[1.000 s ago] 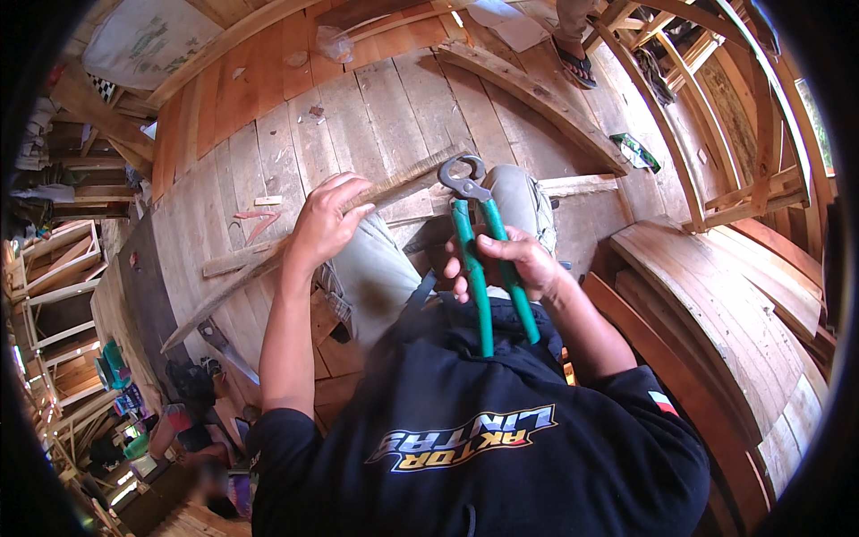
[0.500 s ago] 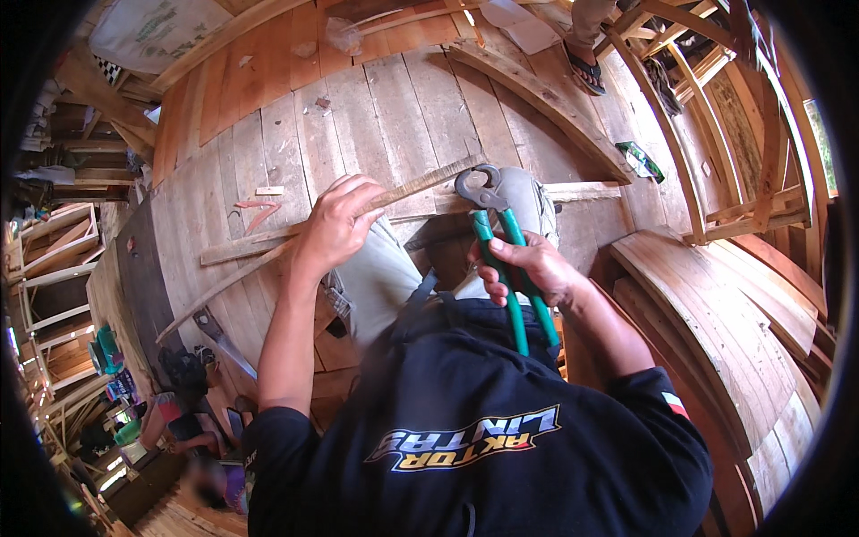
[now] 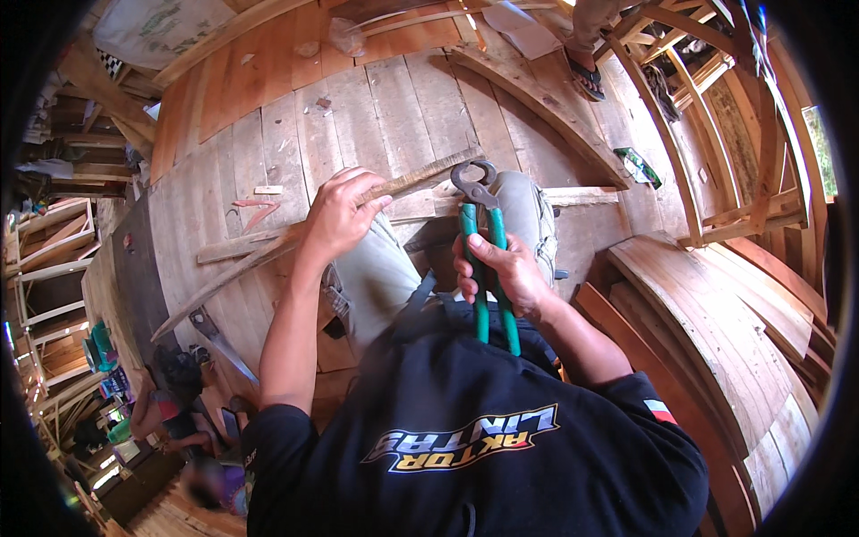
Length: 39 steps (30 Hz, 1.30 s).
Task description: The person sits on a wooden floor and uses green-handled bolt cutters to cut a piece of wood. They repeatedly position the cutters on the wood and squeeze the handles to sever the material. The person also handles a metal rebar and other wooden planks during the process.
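Though inverted, shirt lettering (image 3: 465,440) near pincers (image 3: 480,192).

Pincers (image 3: 483,193): dull grey metal at the head, green handles (image 3: 482,322) smooth with a faint sheen, plastic- or rubber-looking; wooden strip (image 3: 425,173) matt and rough-grained. Floorboards (image 3: 394,98) of worn, matt, scuffed wood, the reddish planks (image 3: 259,85) beyond looking smoother. Dark shirt (image 3: 582,483) and pale trousers (image 3: 369,282) of matt cloth, saw blade (image 3: 234,361) of bright metal, crumpled bag (image 3: 346,38) of clear plastic, green packet (image 3: 637,167) glossy.
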Available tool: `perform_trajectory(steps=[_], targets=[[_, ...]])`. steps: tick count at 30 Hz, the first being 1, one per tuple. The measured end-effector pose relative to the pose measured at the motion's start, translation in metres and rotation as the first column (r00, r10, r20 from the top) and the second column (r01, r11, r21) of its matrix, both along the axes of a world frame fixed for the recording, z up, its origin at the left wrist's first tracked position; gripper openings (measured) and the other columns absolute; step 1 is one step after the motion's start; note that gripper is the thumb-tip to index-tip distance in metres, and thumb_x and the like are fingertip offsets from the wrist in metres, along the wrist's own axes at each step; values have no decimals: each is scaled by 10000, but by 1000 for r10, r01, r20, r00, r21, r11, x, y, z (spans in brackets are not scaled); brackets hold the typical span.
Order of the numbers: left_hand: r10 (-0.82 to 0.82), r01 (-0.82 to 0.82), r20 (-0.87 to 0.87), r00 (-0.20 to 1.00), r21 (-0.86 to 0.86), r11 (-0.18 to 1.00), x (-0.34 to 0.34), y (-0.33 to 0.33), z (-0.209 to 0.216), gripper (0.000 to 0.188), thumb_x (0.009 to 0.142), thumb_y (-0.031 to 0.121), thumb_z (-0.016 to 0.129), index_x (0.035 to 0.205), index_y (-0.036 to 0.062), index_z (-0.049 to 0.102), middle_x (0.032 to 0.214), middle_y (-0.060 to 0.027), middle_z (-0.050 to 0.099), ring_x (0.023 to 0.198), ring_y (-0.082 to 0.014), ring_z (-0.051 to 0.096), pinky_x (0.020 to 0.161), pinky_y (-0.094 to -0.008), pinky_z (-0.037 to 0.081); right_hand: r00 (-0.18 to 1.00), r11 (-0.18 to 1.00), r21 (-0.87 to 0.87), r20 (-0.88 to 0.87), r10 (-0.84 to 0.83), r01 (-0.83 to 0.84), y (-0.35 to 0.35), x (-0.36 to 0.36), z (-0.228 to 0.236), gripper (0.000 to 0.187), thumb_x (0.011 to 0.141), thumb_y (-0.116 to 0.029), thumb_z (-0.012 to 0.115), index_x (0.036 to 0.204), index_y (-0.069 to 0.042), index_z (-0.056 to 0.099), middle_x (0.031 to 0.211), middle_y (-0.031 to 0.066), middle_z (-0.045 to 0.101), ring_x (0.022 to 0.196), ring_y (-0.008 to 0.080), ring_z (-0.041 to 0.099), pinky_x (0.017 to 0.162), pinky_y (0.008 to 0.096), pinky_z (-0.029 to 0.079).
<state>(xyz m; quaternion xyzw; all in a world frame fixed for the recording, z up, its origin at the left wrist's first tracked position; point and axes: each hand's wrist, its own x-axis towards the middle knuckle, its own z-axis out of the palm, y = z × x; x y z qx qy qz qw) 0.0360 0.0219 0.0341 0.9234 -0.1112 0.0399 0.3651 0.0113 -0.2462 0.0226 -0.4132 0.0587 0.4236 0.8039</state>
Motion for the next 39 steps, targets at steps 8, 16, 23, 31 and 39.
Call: perform_trajectory(steps=[8,16,23,31,39], targets=[[5,-4,16,1000,-27,1000,2,5,-3,214,794,88,727,954,-42,670,914,-183,664,871,-354,633,794,-392,497,969,965,105,22,-244,241,50,-26,-16,345,976,-341,599,1058,-10,552,802,71,574,651,177,571,605,349,511],[-14,15,28,1000,-24,1000,0,14,-1,233,806,80,718,980,-60,653,949,-175,668,883,-329,650,791,-368,505,995,995,52,43,-86,84,28,-11,-11,335,997,-292,564,1137,13,566,917,102,645,755,193,653,720,362,560],[-62,63,108,992,-12,998,-3,12,-2,224,804,58,712,965,-79,642,946,-196,658,884,-354,642,795,-373,504,983,977,156,-86,162,-147,-20,15,7,462,1000,-320,539,1258,59,489,1126,204,636,952,302,673,866,452,542],[-68,65,119,990,33,997,-10,9,2,217,806,59,709,967,-70,641,948,-192,654,899,-364,627,802,-394,499,961,967,40,-102,256,-253,-39,30,12,464,995,-366,547,1167,64,533,869,121,619,708,231,623,654,368,523],[-51,47,156,986,32,998,-10,2,-1,179,811,86,704,950,-22,672,924,-153,665,862,-345,619,768,-410,504,991,988,-126,-110,73,-87,-12,6,12,365,989,-385,564,960,-21,555,721,53,538,592,173,553,542,318,480]])
